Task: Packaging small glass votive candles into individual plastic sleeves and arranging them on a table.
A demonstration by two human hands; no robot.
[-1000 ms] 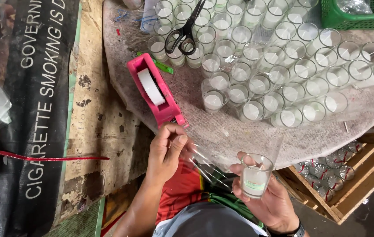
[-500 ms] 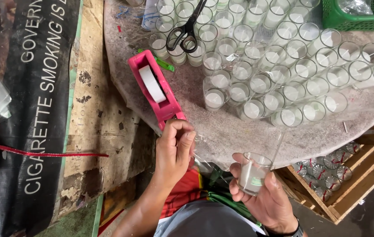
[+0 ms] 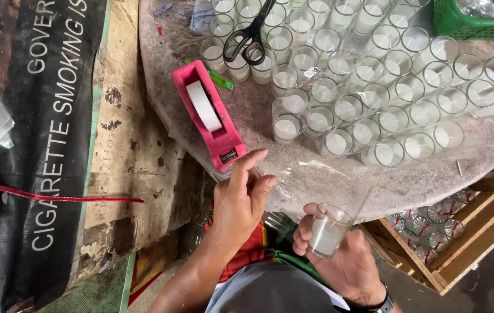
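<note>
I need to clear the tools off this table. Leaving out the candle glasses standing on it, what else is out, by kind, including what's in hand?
Pink tape dispenser: 1
Black-handled scissors: 1
Green pen: 1
Green basket: 1
Candle glass held in the right hand: 1
Total: 5

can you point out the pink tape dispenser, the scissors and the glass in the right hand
pink tape dispenser (image 3: 219, 136), head view, on its pink side wall
scissors (image 3: 246, 46), head view, on the black handle loops
glass (image 3: 327, 235), head view, on its clear side, held by the right hand (image 3: 348, 266)
</note>
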